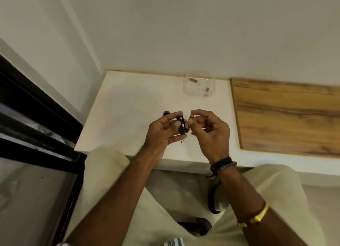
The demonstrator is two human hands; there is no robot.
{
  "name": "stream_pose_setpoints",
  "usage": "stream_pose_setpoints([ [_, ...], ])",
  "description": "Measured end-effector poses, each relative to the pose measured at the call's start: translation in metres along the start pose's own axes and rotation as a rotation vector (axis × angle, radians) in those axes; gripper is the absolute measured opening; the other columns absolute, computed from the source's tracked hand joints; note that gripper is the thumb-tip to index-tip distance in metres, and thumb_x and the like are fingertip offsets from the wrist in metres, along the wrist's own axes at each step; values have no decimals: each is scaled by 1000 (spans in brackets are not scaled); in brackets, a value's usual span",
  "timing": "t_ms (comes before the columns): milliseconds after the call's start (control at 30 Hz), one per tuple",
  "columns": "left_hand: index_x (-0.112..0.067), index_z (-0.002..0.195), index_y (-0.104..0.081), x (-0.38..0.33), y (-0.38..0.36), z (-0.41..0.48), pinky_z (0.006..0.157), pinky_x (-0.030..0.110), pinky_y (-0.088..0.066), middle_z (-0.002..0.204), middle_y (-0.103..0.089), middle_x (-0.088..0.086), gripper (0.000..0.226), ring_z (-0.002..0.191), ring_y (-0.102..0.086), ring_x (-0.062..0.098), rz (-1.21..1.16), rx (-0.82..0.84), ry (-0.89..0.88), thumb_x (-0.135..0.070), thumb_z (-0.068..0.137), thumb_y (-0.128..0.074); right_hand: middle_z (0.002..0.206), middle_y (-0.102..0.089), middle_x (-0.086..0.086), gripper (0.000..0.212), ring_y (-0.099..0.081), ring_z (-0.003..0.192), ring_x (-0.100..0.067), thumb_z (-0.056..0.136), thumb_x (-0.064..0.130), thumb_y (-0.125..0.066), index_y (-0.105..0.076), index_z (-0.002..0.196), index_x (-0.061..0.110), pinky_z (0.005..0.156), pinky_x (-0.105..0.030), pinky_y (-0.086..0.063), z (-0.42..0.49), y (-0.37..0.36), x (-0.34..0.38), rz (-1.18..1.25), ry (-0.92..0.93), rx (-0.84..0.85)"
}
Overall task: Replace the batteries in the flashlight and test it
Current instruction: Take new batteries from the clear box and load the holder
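Note:
My left hand [162, 130] grips a small black battery holder [182, 125] above the white table, its open side turned to the right. My right hand [208, 128] pinches a copper-and-black battery [189, 119] between thumb and forefinger, its lower end touching the holder's edge. A black flashlight part [166, 113] lies on the table just behind my left fingers, mostly hidden. Two more batteries [193, 79] [207, 89] lie in a clear plastic tray [199, 95] at the back of the table.
The white table [128, 105] stands against the wall, with a wood-grain surface [287, 115] adjoining on the right. A dark window frame [36, 105] runs along the left. My knees sit under the front edge, and a dark flashlight body [199, 225] rests in my lap.

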State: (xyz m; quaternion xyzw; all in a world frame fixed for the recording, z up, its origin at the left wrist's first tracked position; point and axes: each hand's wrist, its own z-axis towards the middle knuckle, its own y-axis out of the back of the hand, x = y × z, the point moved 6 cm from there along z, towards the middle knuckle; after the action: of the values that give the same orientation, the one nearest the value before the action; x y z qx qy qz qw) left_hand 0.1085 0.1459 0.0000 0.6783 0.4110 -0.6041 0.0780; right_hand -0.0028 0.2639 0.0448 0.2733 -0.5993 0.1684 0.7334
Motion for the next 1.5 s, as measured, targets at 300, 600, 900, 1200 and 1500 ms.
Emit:
stream_pose_setpoints([
  [300, -19, 123, -70, 6, -1, -4, 78, 38, -62, 120, -73, 8, 38, 108, -72, 31, 40, 3, -36, -23, 85, -73, 97, -76, 13, 22, -71, 89, 0, 91, 19, -77, -78, 113, 23, 74, -14, -56, -8, -4, -8, -230, 114, 40],
  [600, -16, 120, -70, 6, 3, 1, 76, 35, -61, 115, -75, 8, 26, 106, -73, 29, 55, -44, -79, -8, 96, -63, 93, -74, -8, 19, -64, 86, -12, 91, 4, -74, -80, 108, 8, 81, 0, -40, -21, -14, 2, -401, 365, -11],
  [900, -11, 121, -65, -10, -4, 15, 81, 45, -62, 110, -75, 11, 27, 100, -74, 31, 104, -87, -89, -11, 94, -67, 97, -76, 4, 16, -70, 90, -10, 93, 11, -74, -80, 107, 16, 77, -18, -56, 2, -6, -8, -255, 240, -64],
  [1200, -5, 121, -62, -50, 12, 75, 77, 38, -62, 114, -73, 14, 22, 102, -74, 33, -57, -235, -96, -10, 101, -56, 85, -78, -1, 13, -76, 78, -20, 90, 12, -72, -80, 99, 15, 78, -43, -65, 136, 8, -46, -201, -105, -200],
  [1500, -1, 126, -60, -58, 23, 107, 86, 46, -61, 112, -70, 18, 26, 103, -73, 37, -123, -225, 6, -5, 102, -52, 107, -77, -7, 22, -71, 98, -27, 90, 11, -67, -81, 104, 19, 88, -30, -58, 236, -25, -77, -615, -172, -56],
])
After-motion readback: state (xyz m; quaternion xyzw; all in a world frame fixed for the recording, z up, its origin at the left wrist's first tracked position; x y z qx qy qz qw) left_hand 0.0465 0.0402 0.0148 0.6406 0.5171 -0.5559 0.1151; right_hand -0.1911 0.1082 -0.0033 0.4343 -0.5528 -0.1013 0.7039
